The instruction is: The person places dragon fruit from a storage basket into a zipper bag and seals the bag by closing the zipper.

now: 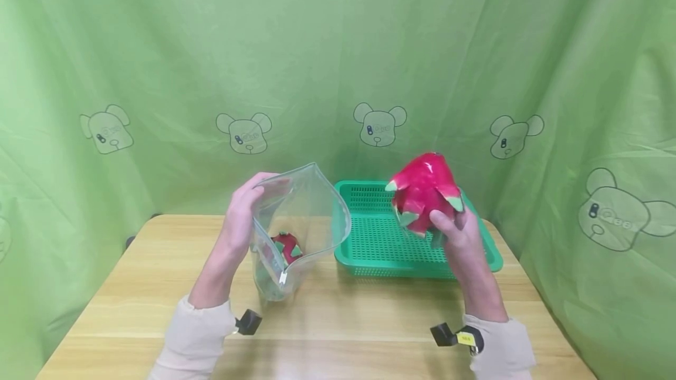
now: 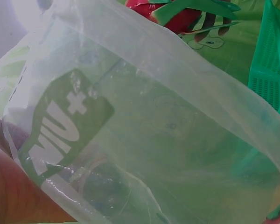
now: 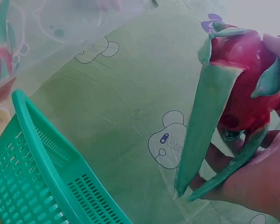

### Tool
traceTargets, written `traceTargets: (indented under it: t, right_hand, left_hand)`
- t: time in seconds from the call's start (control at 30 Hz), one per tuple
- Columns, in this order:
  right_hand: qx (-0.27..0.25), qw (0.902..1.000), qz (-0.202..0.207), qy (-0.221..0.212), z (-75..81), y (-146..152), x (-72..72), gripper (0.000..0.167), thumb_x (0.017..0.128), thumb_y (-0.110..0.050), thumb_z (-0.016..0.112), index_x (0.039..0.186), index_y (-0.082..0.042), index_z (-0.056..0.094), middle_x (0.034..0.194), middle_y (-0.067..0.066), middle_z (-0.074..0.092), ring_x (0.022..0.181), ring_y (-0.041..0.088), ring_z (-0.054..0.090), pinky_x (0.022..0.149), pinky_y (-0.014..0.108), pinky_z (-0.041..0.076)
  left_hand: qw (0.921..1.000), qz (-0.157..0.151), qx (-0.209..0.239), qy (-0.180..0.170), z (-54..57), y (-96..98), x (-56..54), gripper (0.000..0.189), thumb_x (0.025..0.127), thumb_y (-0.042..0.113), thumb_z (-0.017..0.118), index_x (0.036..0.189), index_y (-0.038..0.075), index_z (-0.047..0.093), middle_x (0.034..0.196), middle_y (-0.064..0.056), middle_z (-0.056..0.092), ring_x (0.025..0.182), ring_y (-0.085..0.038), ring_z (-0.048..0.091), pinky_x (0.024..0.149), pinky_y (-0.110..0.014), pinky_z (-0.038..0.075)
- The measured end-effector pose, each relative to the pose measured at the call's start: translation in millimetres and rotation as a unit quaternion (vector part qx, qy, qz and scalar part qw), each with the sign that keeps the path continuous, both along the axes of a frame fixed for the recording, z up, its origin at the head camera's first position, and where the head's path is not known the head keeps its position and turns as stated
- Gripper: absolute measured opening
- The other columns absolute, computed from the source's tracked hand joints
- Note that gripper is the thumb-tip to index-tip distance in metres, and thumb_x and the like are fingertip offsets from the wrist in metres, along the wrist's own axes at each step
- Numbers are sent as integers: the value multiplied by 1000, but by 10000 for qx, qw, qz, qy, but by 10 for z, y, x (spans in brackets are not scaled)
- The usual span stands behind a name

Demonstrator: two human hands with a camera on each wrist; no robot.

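My left hand (image 1: 240, 213) pinches the rim of a clear zip bag (image 1: 311, 210), whose mouth gapes toward the right. Low inside the bag lies a red dragon fruit (image 1: 287, 248) with green tips. Printed lettering shows on the bag (image 2: 65, 126) in the left wrist view. Raised over the basket, my right hand (image 1: 465, 239) grips a second dragon fruit (image 1: 426, 192), its thumb on the near side and the other fingers behind. Long green scales hang from this dragon fruit (image 3: 247, 88) in the right wrist view.
A green perforated basket (image 1: 417, 271) stands on the wooden table (image 1: 338, 333), to the right of the bag. Its mesh floor shows beneath the held fruit. Behind the table and along both sides hangs a green curtain (image 1: 311, 75) with bear-head prints.
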State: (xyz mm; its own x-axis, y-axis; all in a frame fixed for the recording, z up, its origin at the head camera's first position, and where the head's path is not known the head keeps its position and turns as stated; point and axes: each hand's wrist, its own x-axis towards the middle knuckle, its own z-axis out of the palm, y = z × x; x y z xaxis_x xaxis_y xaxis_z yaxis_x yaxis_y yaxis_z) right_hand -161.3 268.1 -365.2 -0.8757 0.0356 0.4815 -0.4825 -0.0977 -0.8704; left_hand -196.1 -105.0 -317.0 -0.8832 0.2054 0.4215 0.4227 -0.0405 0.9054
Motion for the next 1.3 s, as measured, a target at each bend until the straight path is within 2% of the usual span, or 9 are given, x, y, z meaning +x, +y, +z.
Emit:
traceTargets:
  t: [0.13, 0.27, 0.37, 0.5, 0.7, 0.83, 1.03, 1.17, 1.3]
  right_hand:
    - [-224, 9991, 335, 108, -12, -13, -2, 45, 100, -18, 55, 142, -6, 47, 118, 10, 65, 91, 17, 64, 51, 21, 48]
    - [-466, 9978, 472, 3, -24, -43, -2, 47, 103, -27, 49, 144, -6, 47, 127, 11, 62, 109, 20, 62, 79, 24, 56]
    - [-762, 9952, 598, -116, -34, -62, -11, 56, 105, -38, 41, 154, -12, 37, 141, 13, 51, 125, 24, 55, 99, 33, 52]
    - [-1146, 9910, 677, -160, -38, -67, -32, 63, 105, -46, 35, 160, -17, 26, 144, 13, 46, 121, 24, 57, 95, 37, 56]
    - [-1250, 9871, 965, -282, -20, -56, -13, 61, 106, -42, 36, 160, -18, 22, 147, 11, 43, 127, 23, 52, 99, 37, 54]
    - [-963, 9870, 1198, -471, 18, -59, 27, 60, 105, -27, 45, 160, -20, 22, 150, 11, 41, 130, 25, 50, 100, 37, 53]
    - [-433, 9889, 1353, -440, 76, -49, 96, 75, 93, 3, 49, 160, -17, 23, 150, 14, 41, 127, 29, 52, 97, 37, 55]
    - [-204, 9873, 1526, -381, 103, -53, 131, 80, 88, 10, 51, 160, -14, 25, 151, 16, 40, 131, 29, 50, 100, 37, 54]
    - [7, 9889, 1437, -367, 112, -76, 151, 80, 89, 9, 54, 160, -13, 24, 153, 17, 39, 134, 29, 47, 102, 37, 52]
  left_hand:
    - [10000, 20, -33, 28, -5, -1, -2, 46, 105, 14, 27, 131, -1, 62, 130, -21, 65, 121, -28, 62, 113, -44, 39]
    - [10000, 22, -34, 25, -9, 4, -5, 46, 105, 14, 27, 131, -1, 62, 130, -21, 65, 121, -27, 62, 113, -44, 39]
    - [10000, 22, -23, 17, -9, 8, -8, 46, 105, 14, 27, 130, -1, 62, 130, -21, 65, 121, -27, 62, 113, -44, 39]
    - [10000, 21, 0, -8, -5, 8, -8, 46, 105, 13, 27, 130, -2, 62, 130, -22, 65, 121, -27, 62, 113, -44, 40]
    - [10000, 7, 37, -36, -7, 7, -11, 45, 105, 13, 27, 129, -3, 62, 130, -23, 65, 121, -28, 63, 112, -43, 41]
    - [10000, 5, 36, -47, -12, 7, -16, 45, 105, 13, 27, 129, -3, 61, 130, -23, 65, 121, -29, 62, 113, -44, 40]
    - [10000, 38, 13, -65, -14, 7, -21, 45, 105, 14, 27, 129, -2, 62, 130, -22, 65, 120, -29, 63, 113, -44, 40]
    - [10000, 33, 14, -61, -18, 10, -23, 45, 105, 13, 27, 129, -2, 62, 130, -23, 65, 121, -29, 62, 113, -44, 40]
    - [10000, 12, 35, -73, -21, 17, -21, 45, 105, 13, 27, 129, -3, 61, 131, -24, 64, 122, -29, 62, 113, -44, 40]
